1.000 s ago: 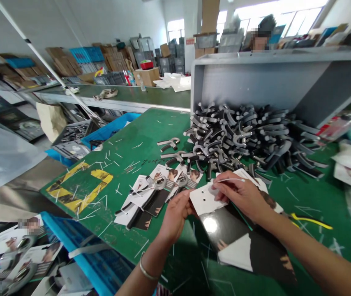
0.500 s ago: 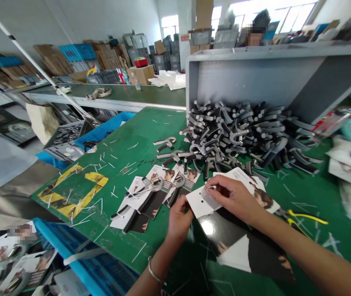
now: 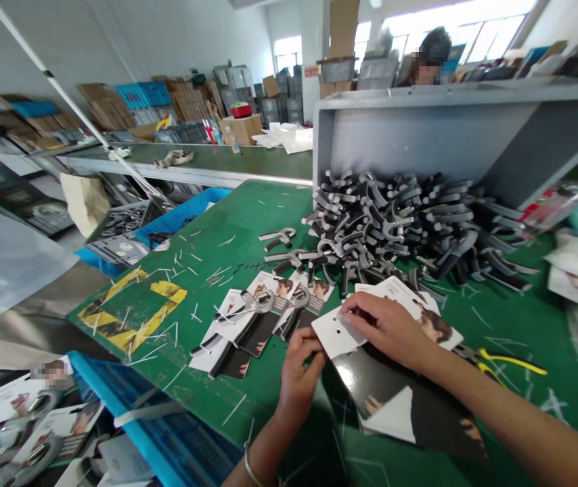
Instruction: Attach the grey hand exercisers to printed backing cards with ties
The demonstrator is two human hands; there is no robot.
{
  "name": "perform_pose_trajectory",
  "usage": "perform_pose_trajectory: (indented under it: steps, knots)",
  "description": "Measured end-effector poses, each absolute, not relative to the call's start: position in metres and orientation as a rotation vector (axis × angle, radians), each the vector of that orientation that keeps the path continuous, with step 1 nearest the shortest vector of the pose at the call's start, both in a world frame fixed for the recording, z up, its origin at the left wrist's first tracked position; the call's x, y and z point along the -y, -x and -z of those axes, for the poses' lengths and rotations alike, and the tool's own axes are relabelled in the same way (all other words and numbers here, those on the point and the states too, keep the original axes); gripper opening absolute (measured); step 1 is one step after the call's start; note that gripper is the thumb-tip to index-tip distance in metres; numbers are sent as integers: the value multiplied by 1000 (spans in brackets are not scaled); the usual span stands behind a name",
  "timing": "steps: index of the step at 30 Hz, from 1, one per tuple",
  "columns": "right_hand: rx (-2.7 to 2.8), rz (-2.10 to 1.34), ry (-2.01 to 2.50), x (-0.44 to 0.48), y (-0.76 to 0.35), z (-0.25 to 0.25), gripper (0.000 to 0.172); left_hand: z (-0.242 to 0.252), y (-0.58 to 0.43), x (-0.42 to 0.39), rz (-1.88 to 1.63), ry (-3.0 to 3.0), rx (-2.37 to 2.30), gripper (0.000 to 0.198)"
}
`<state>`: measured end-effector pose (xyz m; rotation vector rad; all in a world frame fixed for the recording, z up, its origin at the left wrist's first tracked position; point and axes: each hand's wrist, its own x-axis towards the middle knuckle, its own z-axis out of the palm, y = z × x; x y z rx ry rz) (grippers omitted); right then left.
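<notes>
Green surface, strewn w/ white strips; grey bin on side, far R. Blue crate beside near-L edge. Open room: betw. tape & grip pile. Card nr front; L hand half-curled at corner, R hand fingers bunched over punched end; hold: can't tell, both.

At six o'clock on my feed I see a slim, smooth, silvery bangle ringing the arm behind the bare left hand. Towards four o'clock, the right hand and forearm are bare too.
</notes>
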<state>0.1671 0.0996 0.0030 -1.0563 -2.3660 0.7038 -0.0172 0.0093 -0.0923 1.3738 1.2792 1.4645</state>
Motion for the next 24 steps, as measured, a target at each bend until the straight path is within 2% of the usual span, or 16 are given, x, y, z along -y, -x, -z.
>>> perform_pose_trajectory:
  steps: [3, 8, 14, 18, 21, 24]
  knots:
    - [2374, -669, 997, -99, -166, -1, 18, 94, 4, -17, -1507, -1180, -1192, 10]
    - [2442, -560, 974, -99, -163, 1, 17, 90, -12, -28, -1510, -900, -1122, 31]
    - [2554, -475, 871, -96, -165, -2, 21, 85, -11, -31, -1549, -802, -1070, 28]
    - [2593, -445, 914, -95, -164, -3, 15, 79, -3, -31, -1579, -594, -887, 30]
    - [2629, -482, 833, -95, -166, -6, 17, 73, 4, -32, -1552, -548, -805, 24]
    - [2635, -562, 748, -94, -170, -9, 16, 68, 8, -32, -1546, -588, -783, 27]
